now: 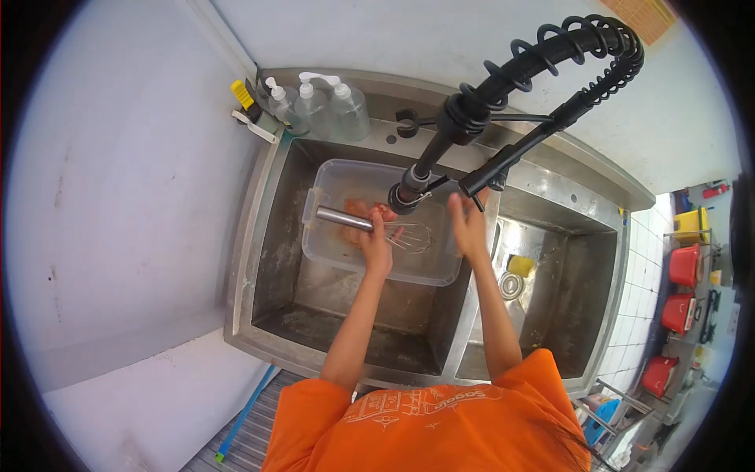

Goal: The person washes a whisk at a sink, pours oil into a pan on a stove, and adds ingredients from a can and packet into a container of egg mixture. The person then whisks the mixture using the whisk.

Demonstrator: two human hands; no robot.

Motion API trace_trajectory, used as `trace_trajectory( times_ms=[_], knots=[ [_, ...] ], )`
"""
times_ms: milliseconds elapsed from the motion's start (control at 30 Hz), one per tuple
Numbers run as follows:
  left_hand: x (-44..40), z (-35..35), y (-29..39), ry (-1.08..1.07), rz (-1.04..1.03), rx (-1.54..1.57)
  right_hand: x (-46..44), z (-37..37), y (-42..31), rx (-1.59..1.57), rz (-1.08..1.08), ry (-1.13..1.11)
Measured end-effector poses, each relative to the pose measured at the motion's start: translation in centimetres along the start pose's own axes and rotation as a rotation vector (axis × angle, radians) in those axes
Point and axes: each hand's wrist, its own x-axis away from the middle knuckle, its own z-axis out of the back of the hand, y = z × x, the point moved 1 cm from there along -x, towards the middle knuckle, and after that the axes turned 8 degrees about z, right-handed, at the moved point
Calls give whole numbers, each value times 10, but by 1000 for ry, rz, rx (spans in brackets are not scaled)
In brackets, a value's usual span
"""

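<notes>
The fingers of the left hand (377,250) are curled around the whisk (346,219), close to where the handle meets the wires. The right hand (470,232) has its thumb and fingers apart, with nothing pinched between them; it is near the black tap (412,187), but I can't tell if it touches it. The whisk is over a clear plastic tub (429,281). It is probably light. Its shiny handle looks stiff and may get slippery when wet, so that is the best part to hold, while the thin wires should bend and spring back if squeezed. Inside the tub is something orange-pink (356,211), too blurry to name. The tub sits in the left basin (330,324). The right basin (554,303) has a yellow sponge (520,266) beside a round drain (511,285). Behind stand three see-through pump bottles (312,112); I can't tell what they hold.
</notes>
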Motion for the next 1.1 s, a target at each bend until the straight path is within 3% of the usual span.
trace_trajectory(
  times_ms=[33, 67, 133, 167, 267, 300, 367, 467, 600, 667, 700, 933, 1000, 1033, 1100],
  knots=[
    [-8, 4, 1, -3, 0, -4, 12, -8, 4, -213, -166, -38],
    [-16, 8, 1, -37, 26, 0, 13, -12, 16, -214, -164, -35],
    [-22, 2, 4, -56, 53, 10, 12, -5, 27, 22, 63, 255],
    [-21, -3, 8, -31, 99, -56, 0, 4, 25, 353, 257, 383],
    [-30, 6, -1, -59, 151, -153, -46, 22, 8, 234, 388, 271],
    [-37, 8, -8, -116, 148, -170, -50, 22, 19, 238, 387, 274],
    [-46, 9, -18, -147, 184, -182, -50, 10, 50, 364, 253, -60],
    [-49, 4, -18, -204, 235, -181, -26, 15, 58, 375, 290, -104],
    [-57, 6, -25, -214, 213, -244, -15, 3, 29, 326, 243, 117],
    [-61, 5, -17, -201, 202, -274, 3, -8, -4, 479, 311, 205],
    [-61, 4, -14, -187, 194, -302, 16, -18, -7, 401, 285, 82],
    [-82, 13, -25, -229, -45, -334, 41, -59, 10, -48, 68, 168],
    [-87, 7, -34, -189, -63, -375, 29, -58, 19, -391, -207, 28],
    [-81, -7, -26, -179, -69, -389, 19, -52, 16, -388, -206, 37],
    [-64, -32, -15, -313, 1, -433, 1, -41, 14, -254, -258, -232]
  ],
)
